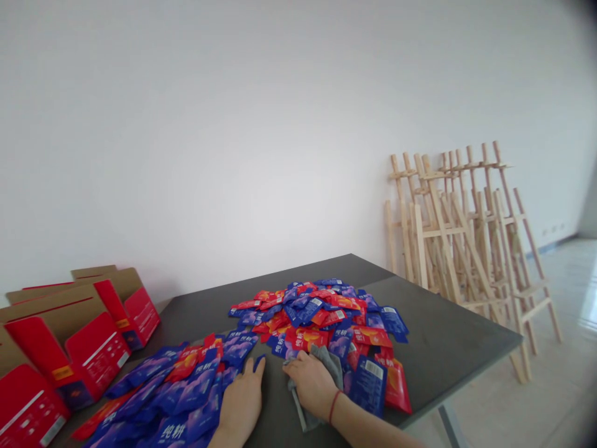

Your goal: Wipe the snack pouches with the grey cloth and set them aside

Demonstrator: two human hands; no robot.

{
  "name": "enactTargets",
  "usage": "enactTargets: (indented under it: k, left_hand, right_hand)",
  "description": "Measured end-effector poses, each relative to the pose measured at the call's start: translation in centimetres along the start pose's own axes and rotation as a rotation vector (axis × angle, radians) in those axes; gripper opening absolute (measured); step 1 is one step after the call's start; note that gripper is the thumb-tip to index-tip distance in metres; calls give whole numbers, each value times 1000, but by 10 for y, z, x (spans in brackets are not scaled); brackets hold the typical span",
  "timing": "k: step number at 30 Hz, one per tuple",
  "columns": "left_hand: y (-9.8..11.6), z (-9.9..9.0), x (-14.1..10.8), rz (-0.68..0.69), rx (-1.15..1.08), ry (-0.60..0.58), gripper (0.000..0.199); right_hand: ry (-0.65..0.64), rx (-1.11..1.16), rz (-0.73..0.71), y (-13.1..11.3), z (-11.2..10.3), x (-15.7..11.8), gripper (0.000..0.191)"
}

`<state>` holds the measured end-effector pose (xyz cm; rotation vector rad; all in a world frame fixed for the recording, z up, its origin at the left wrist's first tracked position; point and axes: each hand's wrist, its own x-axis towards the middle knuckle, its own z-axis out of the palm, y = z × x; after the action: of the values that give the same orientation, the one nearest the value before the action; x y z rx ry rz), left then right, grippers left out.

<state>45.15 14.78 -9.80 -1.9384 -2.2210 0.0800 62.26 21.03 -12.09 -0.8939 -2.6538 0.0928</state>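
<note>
My left hand (242, 398) lies with fingers stretched out along the right edge of the nearer pile of blue and red packets (193, 386). A bit of blue packet shows at its fingertips. My right hand (311, 381), with a thin red band at the wrist, is closed on a grey cloth (329, 364) resting on the dark table. Parts of the cloth stick out beyond the fingers and under the palm. Just past it spreads a second, larger heap of red and blue packets (310, 311), with several close to the right wrist.
Open red cardboard boxes (96, 354) stand in a row on the left, their brown flaps raised. The dark table (433, 330) ends at a corner on the right. Behind it, several wooden easels (448, 236) lean against the white wall (280, 155).
</note>
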Motion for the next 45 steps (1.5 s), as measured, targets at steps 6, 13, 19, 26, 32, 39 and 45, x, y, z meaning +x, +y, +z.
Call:
enactTargets:
  k: [6, 13, 19, 26, 32, 39, 45]
  left_hand:
    - [-25, 9, 0, -28, 119, 74, 65]
    - [-52, -3, 9, -116, 137, 58, 49]
    - [-58, -9, 21, -168, -52, 18, 55]
    - [-52, -12, 14, -260, -35, 65, 50]
    - [-32, -17, 21, -116, 13, 198, 50]
    - [29, 12, 77, 210, -288, 21, 67]
    - [25, 22, 73, 284, -467, -12, 63]
  right_hand:
    - [-16, 6, -1, 1, 0, 1, 36]
    - [3, 14, 5, 3, 7, 2, 35]
    - [3, 17, 2, 3, 5, 1, 36]
    - [-4, 28, -8, 2, 2, 0, 37]
    - [-15, 31, -21, 2, 1, -1, 36]
    - [19, 111, -38, 11, 13, -1, 34]
    - [230, 337, -101, 19, 22, -1, 42]
